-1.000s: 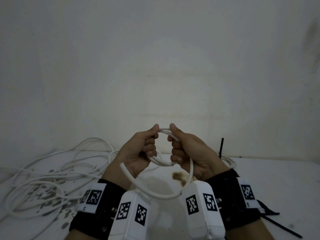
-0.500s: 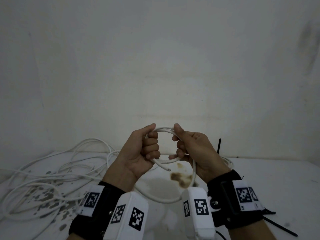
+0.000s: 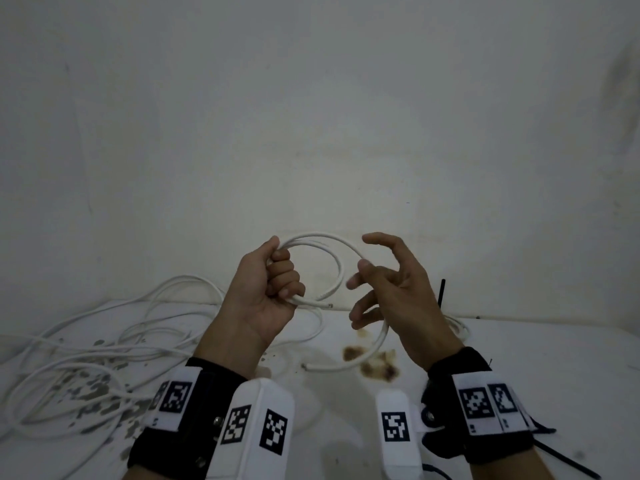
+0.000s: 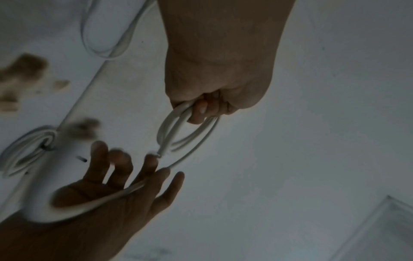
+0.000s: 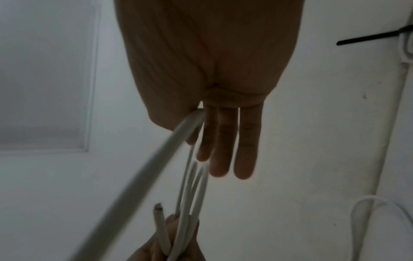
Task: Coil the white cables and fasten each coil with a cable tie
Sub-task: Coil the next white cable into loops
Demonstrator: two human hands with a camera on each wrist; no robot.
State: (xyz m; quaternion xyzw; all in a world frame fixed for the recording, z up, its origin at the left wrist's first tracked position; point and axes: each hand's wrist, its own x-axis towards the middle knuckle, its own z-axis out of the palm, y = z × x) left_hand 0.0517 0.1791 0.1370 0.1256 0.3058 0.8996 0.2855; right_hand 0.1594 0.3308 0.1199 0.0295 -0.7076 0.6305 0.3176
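Observation:
My left hand [image 3: 277, 277] grips a small coil of white cable [image 3: 325, 240] held up above the table, fingers curled round its left side. One cut end [image 3: 329, 305] pokes out below that fist. My right hand [image 3: 377, 271] is open to the right of the coil, fingers spread. The cable's outer turn crosses its palm and hangs down as a loose tail [image 3: 377, 348]. In the left wrist view the fist [image 4: 201, 107] clamps the loops [image 4: 178, 134]. The right wrist view shows straight fingers [image 5: 225, 141] with the cable [image 5: 156, 159] passing beside them.
A tangle of loose white cables [image 3: 86, 344] lies on the white table at the left. Behind my right wrist lies a tied coil [image 3: 459, 329] with a black cable tie [image 3: 442, 292] sticking up. Another black tie [image 3: 564, 460] lies at bottom right. Brown stains [image 3: 375, 363] mark the table.
My right hand has let go of the coil, opened its fingers and moved right. The loop between the hands has widened, and the cable's tail now hangs lower.

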